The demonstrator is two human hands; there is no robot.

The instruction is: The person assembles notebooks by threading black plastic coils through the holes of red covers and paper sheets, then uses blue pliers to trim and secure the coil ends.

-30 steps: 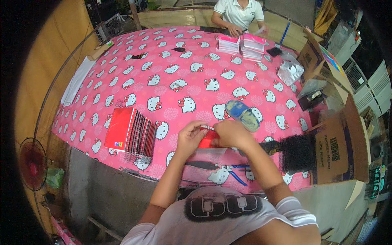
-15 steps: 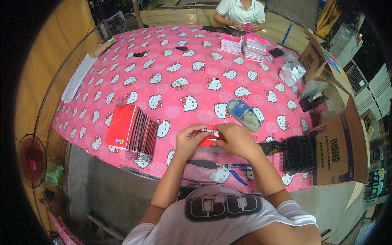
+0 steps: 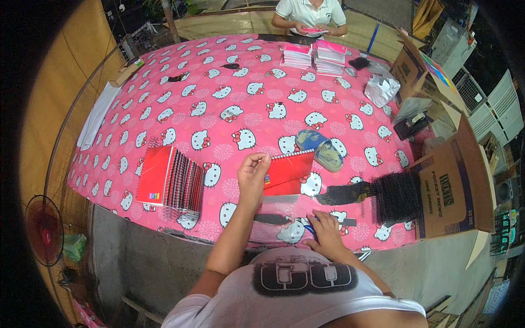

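My left hand [image 3: 253, 177] is closed on the upper left corner of a red notebook [image 3: 290, 174], with a light wire spiral along its top edge. Down by the table's near edge, my right hand [image 3: 326, 235] has its fingers curled over blue-handled pliers [image 3: 310, 225], mostly hidden beneath it. To the left stands a row of red spiral notebooks [image 3: 156, 177] packed side by side. Just beyond the held notebook lies a blue and mottled-yellow slipper [image 3: 321, 150]. Black wire spirals [image 3: 396, 199] are bunched to the right of my hands.
A pink patterned cloth [image 3: 219, 158] covers the table. An open cardboard box [image 3: 456, 188] stands at the right edge, another box [image 3: 407, 74] behind it. Across the table, a person in a white shirt [image 3: 311, 13] handles a pink item near two stacks of pink-covered pads [image 3: 330, 54].
My right hand has left the notebook and come down onto the pliers. My left hand now holds the notebook alone, its red cover in fuller view.
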